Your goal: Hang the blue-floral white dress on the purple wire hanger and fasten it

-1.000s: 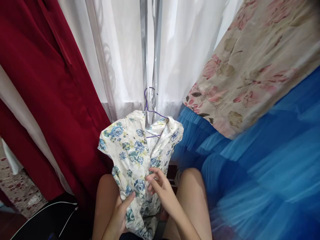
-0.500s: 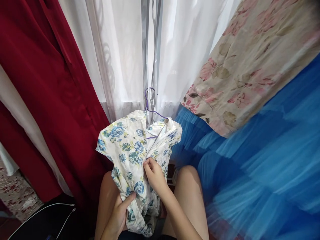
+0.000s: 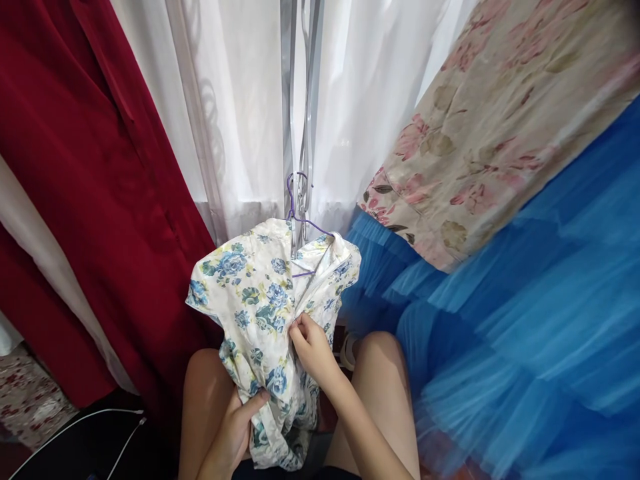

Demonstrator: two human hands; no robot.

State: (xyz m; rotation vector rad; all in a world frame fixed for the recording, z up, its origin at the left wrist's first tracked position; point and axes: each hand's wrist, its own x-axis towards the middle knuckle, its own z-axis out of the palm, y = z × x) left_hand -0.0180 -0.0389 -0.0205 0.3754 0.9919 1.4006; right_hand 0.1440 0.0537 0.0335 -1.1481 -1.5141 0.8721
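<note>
A small cream dress with blue flowers (image 3: 255, 293) hangs on a purple hanger (image 3: 299, 223) from a metal rail upright (image 3: 300, 127), in front of my bare knees. My left hand (image 3: 235, 433) grips the lower part of the dress, thumb pressed on the cloth. My right hand (image 3: 313, 347) pinches the front opening of the dress near its middle, fingers closed on the fabric edge.
A dark red garment (image 3: 75, 173) hangs at the left, white sheer curtains (image 3: 240, 107) behind, a pink-flowered cloth (image 3: 500, 120) at the upper right and blue tulle (image 3: 525, 333) at the right. A white cable (image 3: 75, 427) lies on a dark surface at bottom left.
My right hand moved up the dress front and closed from loosely spread fingers into a pinch on the opening. The view shifted slightly; my left hand kept its grip.
</note>
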